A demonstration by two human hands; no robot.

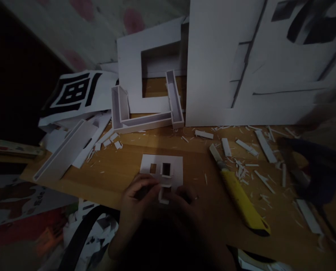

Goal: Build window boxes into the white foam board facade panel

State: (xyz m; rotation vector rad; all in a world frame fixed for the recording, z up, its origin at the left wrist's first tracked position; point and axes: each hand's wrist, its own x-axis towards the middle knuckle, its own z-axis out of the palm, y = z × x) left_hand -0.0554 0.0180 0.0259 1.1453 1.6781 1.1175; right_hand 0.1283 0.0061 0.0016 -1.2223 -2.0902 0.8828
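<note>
A white foam-board panel [177, 162] with a small square cut-out lies on the wooden table in front of me. A small square foam-board frame [161, 170] stands on it beside the cut-out. Close to the panel's near edge, my left hand [141, 194] is closed, thumb and finger pinching the left side of another small foam-board piece [164, 201]. My right hand [186, 199] is also closed, with its fingertips at that piece's right side. Shadow hides the lower parts of both hands.
A yellow utility knife [242, 203] lies to the right among white offcuts [265, 146]. Beyond it is a dark glue gun [311, 169]. Channel-shaped foam-board parts [148, 121] and a large white panel [213, 67] stand at the back. A bin of scraps [100, 233] is below left.
</note>
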